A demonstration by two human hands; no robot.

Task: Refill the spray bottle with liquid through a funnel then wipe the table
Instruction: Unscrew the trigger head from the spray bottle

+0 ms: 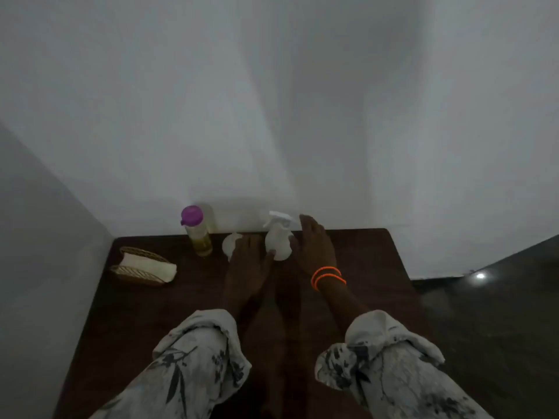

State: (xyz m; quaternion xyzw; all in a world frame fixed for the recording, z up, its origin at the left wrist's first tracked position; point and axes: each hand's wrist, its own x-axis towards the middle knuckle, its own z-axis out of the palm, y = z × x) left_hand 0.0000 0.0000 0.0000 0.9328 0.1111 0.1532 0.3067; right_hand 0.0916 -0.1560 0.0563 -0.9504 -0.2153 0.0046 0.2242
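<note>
sprayer [278, 241]: upright, table [363, 267] 12 o'clock edge, by wall | left hand [246, 261]: at its 9, thumb touching base, grip unclear | right hand [316, 243]: at its 3, fingers spread, empty | funnel [231, 243]: at 9 | oil bottle [198, 231]: farther at 9 | cloth [148, 264]: in basket [136, 275], table's 10

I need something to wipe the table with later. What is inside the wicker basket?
A folded pale cloth lies in the wicker basket, one end sticking out past its rim. Anything beneath the cloth is covered.
</note>
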